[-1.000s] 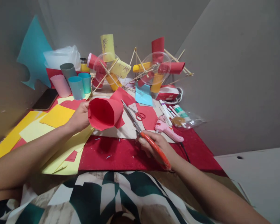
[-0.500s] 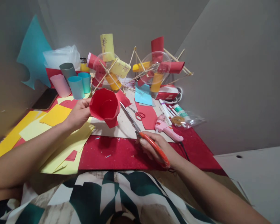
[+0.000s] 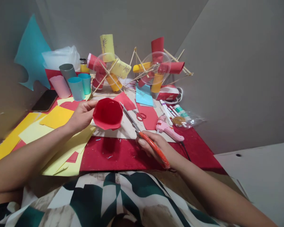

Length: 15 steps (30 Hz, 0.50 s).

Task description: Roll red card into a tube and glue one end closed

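Observation:
A red paper cup [image 3: 107, 114] with an uneven rim is pinched at its left side by my left hand [image 3: 83, 115], its opening turned toward me. My right hand [image 3: 153, 146] is closed around the orange handles of large scissors [image 3: 155, 148]. Their long blades point up and left, with the tips just right of the cup's rim. Beyond the cup lies a piece of red paper [image 3: 125, 101]. Small red scissors [image 3: 140, 116] rest on the pale board behind the large blades.
Two stick-and-paper wheels [image 3: 107, 71] [image 3: 157, 67] stand at the back. Plastic cups [image 3: 76, 88] and a phone [image 3: 44, 100] are at the left, beside yellow sheets [image 3: 58, 116]. A pink glue gun [image 3: 168, 130], markers [image 3: 165, 110] and a plastic bag [image 3: 192, 119] lie at the right.
The red paper cup has moved slightly down and tilted, so its lower flap no longer shows below the rim. Both hands keep their holds; the whole view has shifted slightly.

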{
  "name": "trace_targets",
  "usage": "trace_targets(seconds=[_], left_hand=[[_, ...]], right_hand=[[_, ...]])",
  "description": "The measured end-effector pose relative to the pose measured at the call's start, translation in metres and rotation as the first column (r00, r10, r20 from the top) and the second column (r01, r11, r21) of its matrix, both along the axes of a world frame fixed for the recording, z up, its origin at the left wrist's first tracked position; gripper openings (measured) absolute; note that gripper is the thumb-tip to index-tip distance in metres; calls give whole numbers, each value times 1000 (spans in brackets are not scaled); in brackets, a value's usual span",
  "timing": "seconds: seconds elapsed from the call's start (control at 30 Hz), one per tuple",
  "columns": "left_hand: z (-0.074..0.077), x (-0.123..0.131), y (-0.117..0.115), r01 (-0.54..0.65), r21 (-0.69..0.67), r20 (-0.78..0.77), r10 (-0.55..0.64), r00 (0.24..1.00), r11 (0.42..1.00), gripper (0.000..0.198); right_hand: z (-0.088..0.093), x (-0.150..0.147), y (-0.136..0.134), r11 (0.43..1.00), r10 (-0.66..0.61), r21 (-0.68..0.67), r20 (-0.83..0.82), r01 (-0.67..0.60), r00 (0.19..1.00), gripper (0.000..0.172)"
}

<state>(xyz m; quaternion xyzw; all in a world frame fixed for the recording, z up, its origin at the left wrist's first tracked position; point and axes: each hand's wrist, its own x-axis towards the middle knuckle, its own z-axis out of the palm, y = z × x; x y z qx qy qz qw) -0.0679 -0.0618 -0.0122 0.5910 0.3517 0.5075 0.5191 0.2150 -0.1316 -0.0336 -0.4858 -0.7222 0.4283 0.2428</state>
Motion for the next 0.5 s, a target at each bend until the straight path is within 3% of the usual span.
trace_targets(seconds=[0.13,0.5], left_hand=[[1,1,-1,-1,-21,-4,1,1000,1000,16],[4,8,-3,-37,-27,61,39,997,999,37]], right_hand=[[-2,-2,-1,1000,-20,9,-16,20,1000,53],[-1,-5,-2,999,-33,-15,-49,32,998,55]])
